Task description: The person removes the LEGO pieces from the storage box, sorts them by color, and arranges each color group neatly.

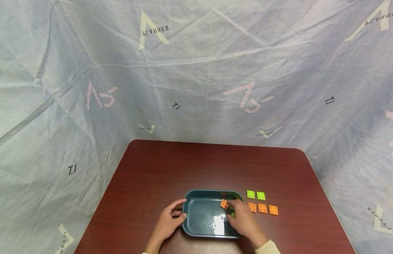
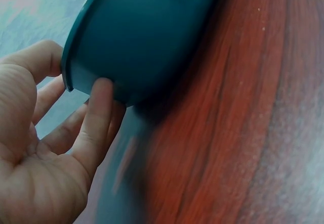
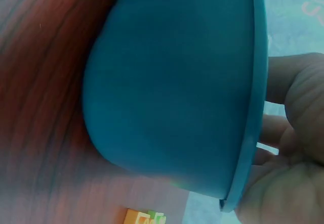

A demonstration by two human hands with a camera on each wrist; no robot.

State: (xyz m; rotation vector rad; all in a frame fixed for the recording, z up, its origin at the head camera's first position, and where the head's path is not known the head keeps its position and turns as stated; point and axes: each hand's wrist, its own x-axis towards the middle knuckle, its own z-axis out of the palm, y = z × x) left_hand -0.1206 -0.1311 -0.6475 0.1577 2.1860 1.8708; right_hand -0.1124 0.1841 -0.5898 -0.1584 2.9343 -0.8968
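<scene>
The left hand grips the left end of a glossy, round-cornered teal tray, long axis running left to right. The right hand, over its right end, is nearer the square, studded orange block within the tray's outline; whether it pinches anything cannot be told. Similar blocks lie rightward on the wood-grained table.
</scene>
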